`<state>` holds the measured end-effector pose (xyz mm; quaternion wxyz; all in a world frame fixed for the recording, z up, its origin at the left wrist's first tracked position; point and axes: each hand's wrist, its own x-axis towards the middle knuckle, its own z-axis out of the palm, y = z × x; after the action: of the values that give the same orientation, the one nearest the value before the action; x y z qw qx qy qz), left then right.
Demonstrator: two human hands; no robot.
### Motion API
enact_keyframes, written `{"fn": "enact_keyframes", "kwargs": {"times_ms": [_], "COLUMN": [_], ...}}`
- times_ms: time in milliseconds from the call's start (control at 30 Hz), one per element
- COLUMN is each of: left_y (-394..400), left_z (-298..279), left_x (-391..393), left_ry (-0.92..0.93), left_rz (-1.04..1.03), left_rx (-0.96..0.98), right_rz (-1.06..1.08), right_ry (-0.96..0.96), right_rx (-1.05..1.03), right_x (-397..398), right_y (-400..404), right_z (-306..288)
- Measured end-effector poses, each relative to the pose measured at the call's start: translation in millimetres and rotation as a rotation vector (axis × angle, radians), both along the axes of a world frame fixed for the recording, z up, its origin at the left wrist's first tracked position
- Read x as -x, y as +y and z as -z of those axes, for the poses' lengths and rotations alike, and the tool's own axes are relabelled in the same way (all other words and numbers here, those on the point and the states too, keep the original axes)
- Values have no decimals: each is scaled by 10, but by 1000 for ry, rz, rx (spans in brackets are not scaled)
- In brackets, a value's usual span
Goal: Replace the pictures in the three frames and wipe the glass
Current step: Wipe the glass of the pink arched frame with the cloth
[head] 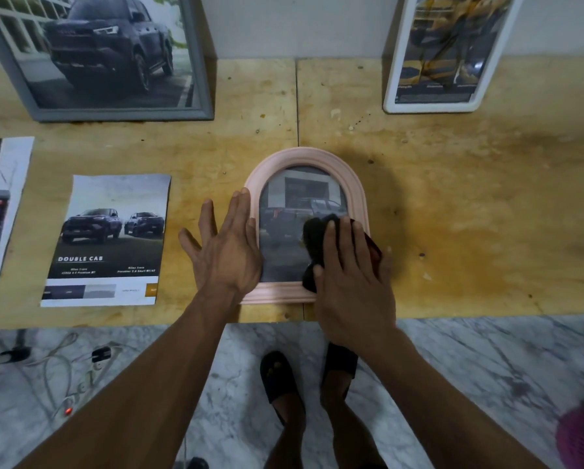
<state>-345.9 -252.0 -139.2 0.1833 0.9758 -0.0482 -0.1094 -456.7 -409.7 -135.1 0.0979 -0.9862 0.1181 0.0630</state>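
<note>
Here, at frame centre, I see the arched pink wooden frame [306, 225] lying flat on the plywood tabletop [453, 198]. My left hand [228, 247] lies flat, fingers spread, on its left edge; my right hand [350, 270] presses a dark crumpled cloth [314, 236] onto the glass.

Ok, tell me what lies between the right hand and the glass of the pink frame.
A dark cloth, pressed under the right hand onto the pink frame, head view.
</note>
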Motion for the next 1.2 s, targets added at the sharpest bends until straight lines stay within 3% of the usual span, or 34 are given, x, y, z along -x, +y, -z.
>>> {"fn": "enact_keyframes", "kwargs": {"times_ms": [233,600,867,1200], "left_y": [16,13,10,-20], "left_z": [-29,-41,-45,-94], "left_x": [-9,9,20,42], "left_ry": [4,-22,-14,-18], "left_rz": [21,-1,-24,-43], "left_rx": [13,72,70,79], "right_rz": [37,-85,-213,-281], "right_ry": [-10,-26,-218,-133], "right_rx": [18,-141,-319,-415], "right_x": [-413,-1121,-648,-160], "right_y": [-78,-74,55,29], "right_z": [18,-15,110,-130]}}
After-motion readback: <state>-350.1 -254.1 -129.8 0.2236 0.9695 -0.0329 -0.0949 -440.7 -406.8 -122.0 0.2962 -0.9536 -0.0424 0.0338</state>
